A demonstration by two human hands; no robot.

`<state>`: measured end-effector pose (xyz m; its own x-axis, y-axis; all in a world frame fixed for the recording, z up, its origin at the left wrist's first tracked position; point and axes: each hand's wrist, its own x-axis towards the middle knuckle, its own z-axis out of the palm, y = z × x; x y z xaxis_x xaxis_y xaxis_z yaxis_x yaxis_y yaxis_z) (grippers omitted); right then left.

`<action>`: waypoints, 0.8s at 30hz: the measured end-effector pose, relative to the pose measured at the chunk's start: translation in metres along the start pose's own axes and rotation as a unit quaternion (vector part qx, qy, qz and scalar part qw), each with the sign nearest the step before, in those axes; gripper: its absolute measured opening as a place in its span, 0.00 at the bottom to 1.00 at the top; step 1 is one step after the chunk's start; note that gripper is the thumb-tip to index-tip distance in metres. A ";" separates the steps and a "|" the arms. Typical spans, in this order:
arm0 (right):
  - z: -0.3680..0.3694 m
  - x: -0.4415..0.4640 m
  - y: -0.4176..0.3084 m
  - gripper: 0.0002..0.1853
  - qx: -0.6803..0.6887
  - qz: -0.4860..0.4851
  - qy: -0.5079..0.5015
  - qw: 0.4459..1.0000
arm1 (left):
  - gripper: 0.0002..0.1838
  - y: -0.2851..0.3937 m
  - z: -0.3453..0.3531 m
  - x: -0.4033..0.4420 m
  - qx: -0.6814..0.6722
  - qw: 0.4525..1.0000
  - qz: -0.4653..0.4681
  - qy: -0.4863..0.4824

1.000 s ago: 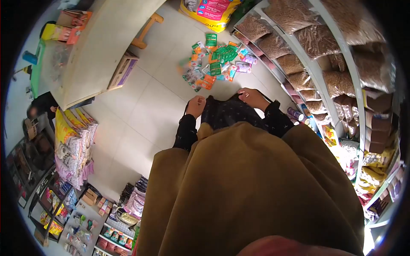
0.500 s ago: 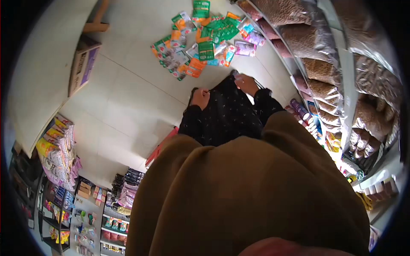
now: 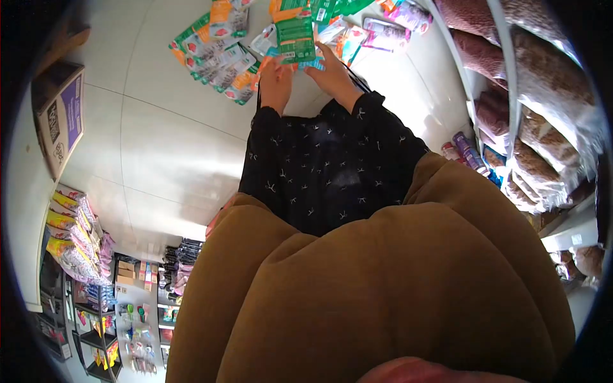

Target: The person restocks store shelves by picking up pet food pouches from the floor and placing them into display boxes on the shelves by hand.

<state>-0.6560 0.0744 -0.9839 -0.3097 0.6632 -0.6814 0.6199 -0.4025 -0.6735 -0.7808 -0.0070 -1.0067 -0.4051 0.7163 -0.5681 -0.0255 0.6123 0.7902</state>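
My left hand (image 3: 276, 86) reaches to the near edge of a pile of pouches on the floor, its fingers stretched out against an orange pouch (image 3: 257, 80). My right hand (image 3: 334, 78) is at the same edge with thumb and fingers apart, close to a green pouch (image 3: 297, 39) in the middle of the pile. Neither hand has visibly lifted anything. Grey-and-green pouches (image 3: 225, 67) lie overlapped to the left. Purple-and-white pouches (image 3: 387, 34) lie to the right. Dark patterned cloth (image 3: 325, 169) covers my lap and forearms.
Shelves with large clear bags of brown kibble (image 3: 552, 60) run along the right. A cardboard box (image 3: 60, 124) stands at the left by a pale panel. Stacked colourful bags (image 3: 76, 239) and shelving (image 3: 96, 319) are at the lower left. Purple cans (image 3: 469, 153) stand at right.
Both hands have left the dark cloth they were holding and moved forward to the pouches. My view has come closer, and the pile now sits higher in the frame.
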 end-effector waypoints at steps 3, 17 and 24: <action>0.017 0.020 0.024 0.33 -0.055 -0.035 0.020 0.998 | 0.25 -0.003 0.007 0.009 -0.062 0.997 -0.047 -0.022; -0.003 -0.085 -0.031 0.17 -0.005 -0.199 0.012 0.980 | 0.27 0.056 0.007 -0.045 -0.235 0.948 -0.196 -0.090; -0.073 -0.164 -0.083 0.18 0.011 -0.174 0.089 0.981 | 0.23 0.151 -0.025 -0.133 -0.335 0.900 -0.248 -0.126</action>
<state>-0.6040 0.0450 -0.7953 -0.3673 0.8622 -0.3488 0.4824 -0.1440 -0.8640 -0.7542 -0.0184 -0.8065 0.0263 0.5150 -0.8568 -0.7254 0.5995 0.3381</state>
